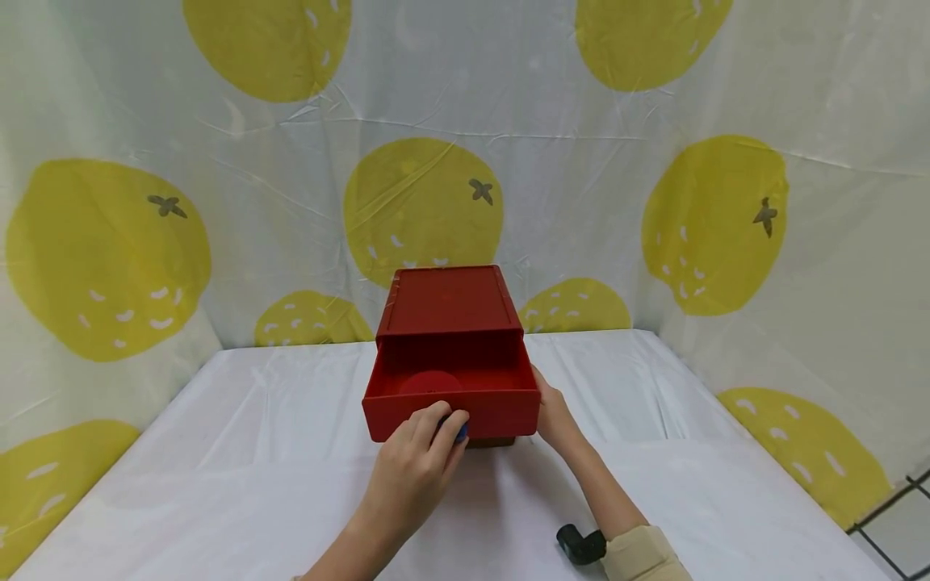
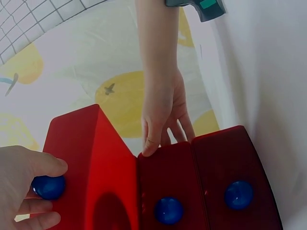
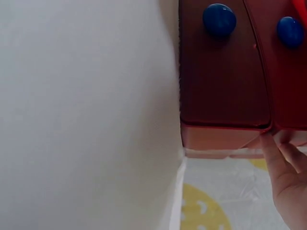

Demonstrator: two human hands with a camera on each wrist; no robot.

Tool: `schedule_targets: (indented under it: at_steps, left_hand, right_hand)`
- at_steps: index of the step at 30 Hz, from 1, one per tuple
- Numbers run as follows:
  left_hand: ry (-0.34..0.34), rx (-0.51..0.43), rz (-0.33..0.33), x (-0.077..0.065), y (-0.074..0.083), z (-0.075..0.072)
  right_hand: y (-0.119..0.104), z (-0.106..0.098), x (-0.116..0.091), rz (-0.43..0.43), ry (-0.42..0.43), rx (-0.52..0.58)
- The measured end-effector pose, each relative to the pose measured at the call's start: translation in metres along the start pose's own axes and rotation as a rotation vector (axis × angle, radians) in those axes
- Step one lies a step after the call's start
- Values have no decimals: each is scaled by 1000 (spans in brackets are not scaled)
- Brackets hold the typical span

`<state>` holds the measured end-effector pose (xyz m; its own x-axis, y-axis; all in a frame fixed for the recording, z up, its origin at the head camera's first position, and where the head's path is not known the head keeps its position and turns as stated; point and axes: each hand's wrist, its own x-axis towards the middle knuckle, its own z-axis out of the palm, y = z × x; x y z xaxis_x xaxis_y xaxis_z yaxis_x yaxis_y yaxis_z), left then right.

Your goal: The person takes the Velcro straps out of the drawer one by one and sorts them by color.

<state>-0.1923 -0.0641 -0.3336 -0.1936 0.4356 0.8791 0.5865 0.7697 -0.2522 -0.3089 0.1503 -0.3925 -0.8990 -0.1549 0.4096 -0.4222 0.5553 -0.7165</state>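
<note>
A red drawer cabinet stands on the table, its top drawer pulled out toward me. My left hand grips the round blue knob on that drawer's front. Inside the drawer shows a rounded red shape. Below it, two lower drawers are pushed in, each with a blue knob of its own: the middle knob and the bottom knob. My right hand rests against the cabinet's right side with its fingers extended, partly hidden by the drawer in the head view.
A white cloth covers the table. Behind and beside it hangs a pale curtain printed with yellow fruit. A black wrist device sits on the right forearm. Dark metal grid bars show at the far right.
</note>
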Motion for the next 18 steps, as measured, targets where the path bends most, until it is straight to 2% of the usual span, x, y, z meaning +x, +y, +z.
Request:
schedule_targets:
  at_steps: [3,8,11,18]
  left_hand:
    - [1,1,-3,0,0,0]
    - [-12,-2,-9,-1,0,-1]
    - [-17,1,-12,-2,0,-1]
    - [-11,14,-10,-1,0,-1]
  right_hand:
    - [1,-3,1,44,-32,30]
    - [6,-9,4,122,-95,147]
    - [6,-11,4,127,-120,175]
    - [3,-13,7,94,-108,164]
